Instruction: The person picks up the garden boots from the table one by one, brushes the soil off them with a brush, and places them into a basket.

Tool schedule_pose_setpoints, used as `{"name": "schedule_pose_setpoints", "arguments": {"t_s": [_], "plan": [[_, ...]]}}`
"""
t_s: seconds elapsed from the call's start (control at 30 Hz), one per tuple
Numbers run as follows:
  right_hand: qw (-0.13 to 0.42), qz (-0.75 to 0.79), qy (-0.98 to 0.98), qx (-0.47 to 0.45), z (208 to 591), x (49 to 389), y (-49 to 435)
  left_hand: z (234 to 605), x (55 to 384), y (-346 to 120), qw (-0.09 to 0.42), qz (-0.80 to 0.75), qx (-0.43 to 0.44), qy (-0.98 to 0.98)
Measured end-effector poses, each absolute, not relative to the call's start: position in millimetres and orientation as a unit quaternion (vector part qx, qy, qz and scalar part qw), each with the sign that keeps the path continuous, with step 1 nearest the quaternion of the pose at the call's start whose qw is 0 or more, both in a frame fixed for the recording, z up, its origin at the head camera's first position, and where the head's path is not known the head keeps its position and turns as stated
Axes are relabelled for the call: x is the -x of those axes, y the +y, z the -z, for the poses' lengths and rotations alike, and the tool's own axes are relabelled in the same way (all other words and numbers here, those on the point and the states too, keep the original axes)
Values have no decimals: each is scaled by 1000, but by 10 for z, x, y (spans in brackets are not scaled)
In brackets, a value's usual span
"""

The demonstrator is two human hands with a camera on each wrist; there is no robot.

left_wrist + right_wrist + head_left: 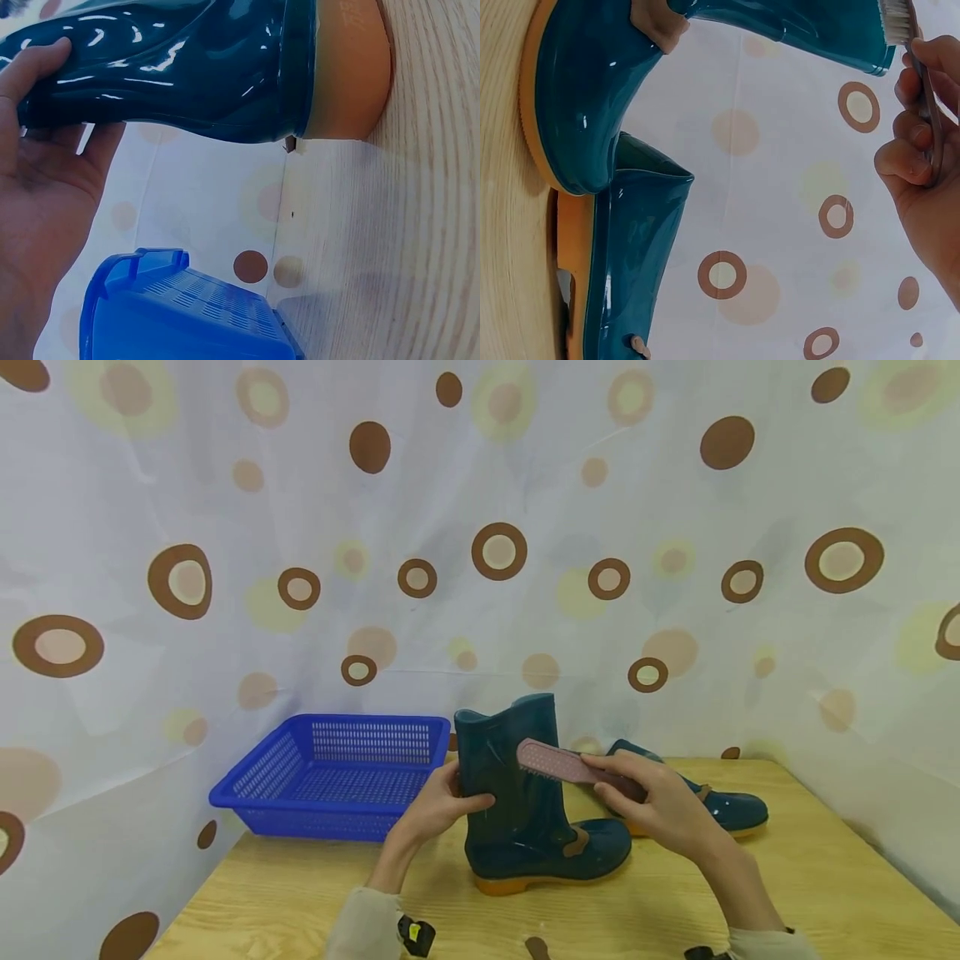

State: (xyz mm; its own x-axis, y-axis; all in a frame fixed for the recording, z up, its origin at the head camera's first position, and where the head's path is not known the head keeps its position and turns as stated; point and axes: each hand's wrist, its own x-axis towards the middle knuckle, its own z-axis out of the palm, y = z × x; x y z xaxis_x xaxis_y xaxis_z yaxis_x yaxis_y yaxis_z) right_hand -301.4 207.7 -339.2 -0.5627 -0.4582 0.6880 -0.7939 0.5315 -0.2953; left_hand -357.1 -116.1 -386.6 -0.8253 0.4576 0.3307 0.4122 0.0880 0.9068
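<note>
In the lower centre of the head view, the teal rain boot (517, 818) stands upright, its shaft (491, 756) gripped by the left hand (437, 803), while the right hand (663, 802) clasps a pink brush (555, 762) slanting up-left across the shaft's right edge.

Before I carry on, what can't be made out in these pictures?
Left hand: head view, its fingertips, thumb aside, are hidden behind the gripped boot.
Gripped boot's inside: head view, hidden by its own shaft wall.
Brush: right wrist view, cut off by the top edge; whether its bristles touch the gripped boot is unclear.
Rear boot: head view, its middle is hidden by the right hand; right wrist view, its toe is cut off by the bottom edge.
</note>
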Motion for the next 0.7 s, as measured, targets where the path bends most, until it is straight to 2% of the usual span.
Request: {"name": "schedule_pose_setpoints", "arguments": {"t_s": [0.7], "plan": [[256,-282,-878,-290,3496,2859,2222,3894,3557,-1156,4,-608,-283,742]]}}
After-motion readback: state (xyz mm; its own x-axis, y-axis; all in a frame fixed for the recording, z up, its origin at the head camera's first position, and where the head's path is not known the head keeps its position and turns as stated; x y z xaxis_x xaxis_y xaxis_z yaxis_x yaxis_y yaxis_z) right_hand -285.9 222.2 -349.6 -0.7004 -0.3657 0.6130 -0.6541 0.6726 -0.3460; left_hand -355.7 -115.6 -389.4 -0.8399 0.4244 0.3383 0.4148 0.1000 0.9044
